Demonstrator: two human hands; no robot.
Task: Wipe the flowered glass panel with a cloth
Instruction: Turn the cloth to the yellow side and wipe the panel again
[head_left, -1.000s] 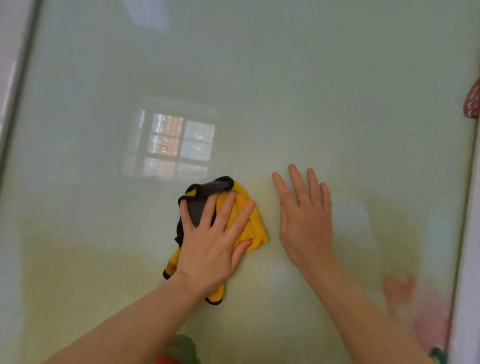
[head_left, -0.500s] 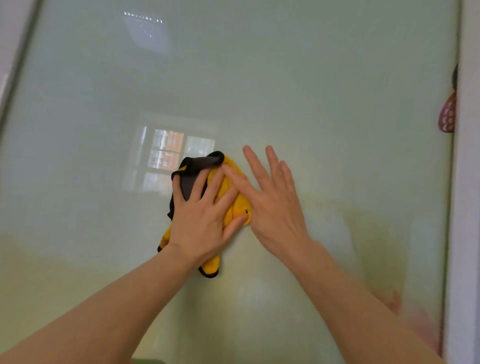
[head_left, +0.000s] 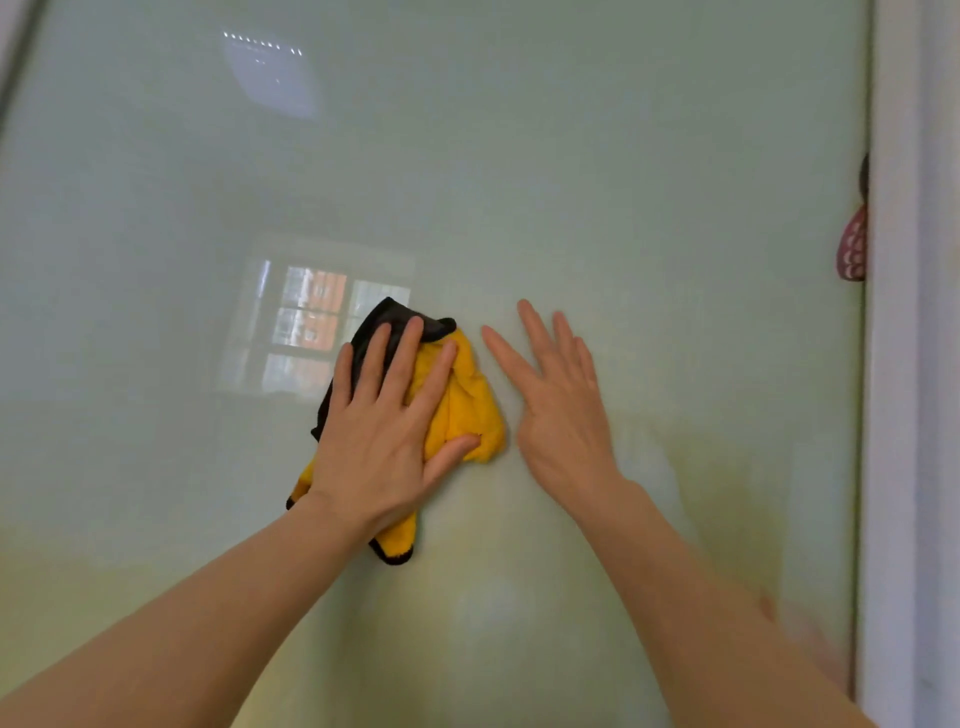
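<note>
While both palms lie flat, a cloth is pressed to the glass panel (head_left: 571, 182).
Under the left hand (head_left: 382, 441), fingers spread and gripping nothing, sits the yellow, black-edged microfibre cloth (head_left: 465, 410); just right of its fingertips the right hand (head_left: 561, 421) rests open-fingered and empty.

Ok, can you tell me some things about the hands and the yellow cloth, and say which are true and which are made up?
1. The left hand presses the yellow cloth on the glass panel. True.
2. The right hand holds the cloth. False: it lies bare and flat on the glass beside it.
3. The cloth is all yellow. False: it has a dark part and edging.
4. A window reflection shows left of the cloth. True.
</note>
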